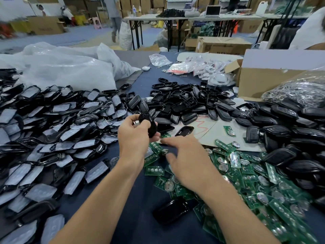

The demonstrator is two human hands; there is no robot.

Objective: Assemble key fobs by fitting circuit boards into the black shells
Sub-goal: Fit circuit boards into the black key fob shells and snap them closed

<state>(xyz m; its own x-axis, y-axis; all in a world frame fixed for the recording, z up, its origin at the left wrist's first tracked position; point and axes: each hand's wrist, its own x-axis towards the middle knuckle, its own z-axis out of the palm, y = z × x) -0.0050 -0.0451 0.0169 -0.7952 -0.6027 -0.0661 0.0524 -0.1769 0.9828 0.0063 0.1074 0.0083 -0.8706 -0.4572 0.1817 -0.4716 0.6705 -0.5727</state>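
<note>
Black shell [148, 125], centre frame, is gripped by left hand [133, 132]. Right hand [186, 161], fingers spread and empty, hovers over green circuit boards [246, 173], lower right. Risk: overlapping boards may cause picking two.

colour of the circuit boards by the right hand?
The circuit boards are green with round silver parts; the head view shows it.

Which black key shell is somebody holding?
The glossy black plastic shell gripped by the left hand; every other shell lies loose on the blue-covered table.
</note>
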